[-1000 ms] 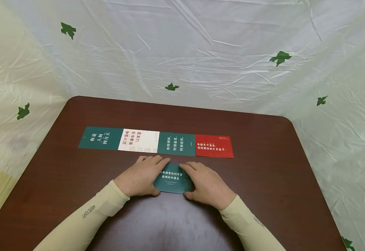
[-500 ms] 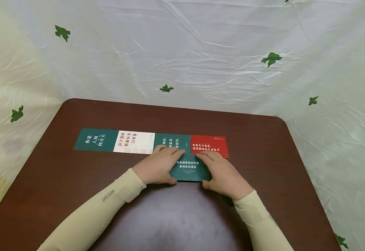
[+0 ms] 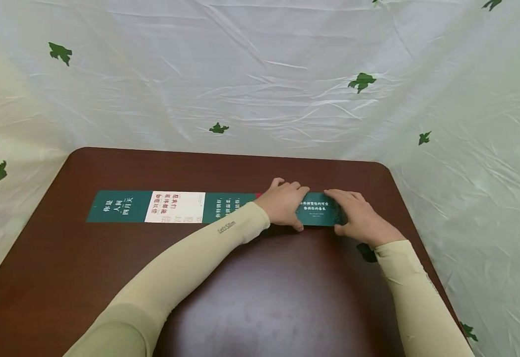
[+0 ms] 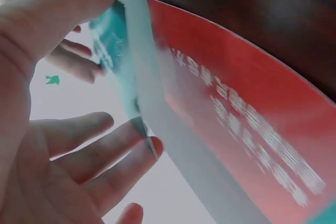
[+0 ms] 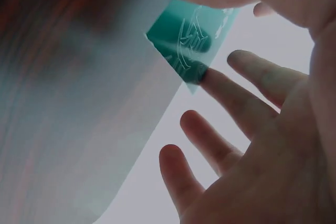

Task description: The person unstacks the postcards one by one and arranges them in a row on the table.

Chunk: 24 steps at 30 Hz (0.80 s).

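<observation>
My left hand [image 3: 282, 204] and right hand [image 3: 361, 217] hold a dark green card [image 3: 317, 214] with white lettering between them, thumbs at its near edge and fingertips at its far edge. In the right wrist view, the thumb and index finger pinch a corner of the green card [image 5: 181, 40]; the other fingers are spread. The left wrist view shows a red card [image 4: 236, 114] with white lettering lying on the table beside the left hand. Only a sliver of red shows in the head view, behind that hand.
A green card [image 3: 119, 206], a white card [image 3: 176, 207] with red lettering and another green card [image 3: 219, 208] lie edge to edge on the brown table [image 3: 242, 297]. The left sleeve overlaps the row. A white curtain [image 3: 287, 89] with green leaf shapes surrounds the table.
Both hands have carried the green card away from the body and to the right, from in front of the row to the red card's right side. The view has turned slightly right.
</observation>
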Each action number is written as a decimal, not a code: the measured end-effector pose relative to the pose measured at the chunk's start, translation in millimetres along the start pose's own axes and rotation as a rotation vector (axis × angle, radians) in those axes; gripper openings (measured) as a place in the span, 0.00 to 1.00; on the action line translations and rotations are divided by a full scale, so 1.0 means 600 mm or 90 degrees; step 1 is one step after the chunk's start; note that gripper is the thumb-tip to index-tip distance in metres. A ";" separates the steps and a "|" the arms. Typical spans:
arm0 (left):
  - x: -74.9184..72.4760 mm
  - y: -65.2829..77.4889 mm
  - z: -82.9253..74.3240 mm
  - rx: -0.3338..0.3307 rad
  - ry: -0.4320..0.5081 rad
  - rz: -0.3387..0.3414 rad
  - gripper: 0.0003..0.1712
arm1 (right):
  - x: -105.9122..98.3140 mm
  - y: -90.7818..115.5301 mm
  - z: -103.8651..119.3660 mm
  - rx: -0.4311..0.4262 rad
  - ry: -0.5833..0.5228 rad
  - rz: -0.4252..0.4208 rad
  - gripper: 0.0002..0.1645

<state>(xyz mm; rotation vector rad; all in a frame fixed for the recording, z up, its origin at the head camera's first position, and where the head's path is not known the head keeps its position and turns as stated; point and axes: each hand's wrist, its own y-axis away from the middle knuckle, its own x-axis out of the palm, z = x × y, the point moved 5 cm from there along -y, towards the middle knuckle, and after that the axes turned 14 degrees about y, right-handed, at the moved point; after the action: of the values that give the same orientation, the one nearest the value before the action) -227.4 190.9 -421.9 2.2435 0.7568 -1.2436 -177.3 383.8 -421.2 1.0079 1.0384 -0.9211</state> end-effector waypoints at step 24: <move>0.049 -0.111 -0.028 -0.035 0.043 0.028 0.59 | 0.014 -0.006 -0.117 0.088 -0.065 0.112 0.61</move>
<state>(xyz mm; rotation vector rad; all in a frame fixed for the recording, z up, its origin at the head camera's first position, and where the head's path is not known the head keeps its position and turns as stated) -247.9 257.7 -447.6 2.2546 0.7537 -1.1192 -195.2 448.7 -442.8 1.1369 0.7959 -0.8992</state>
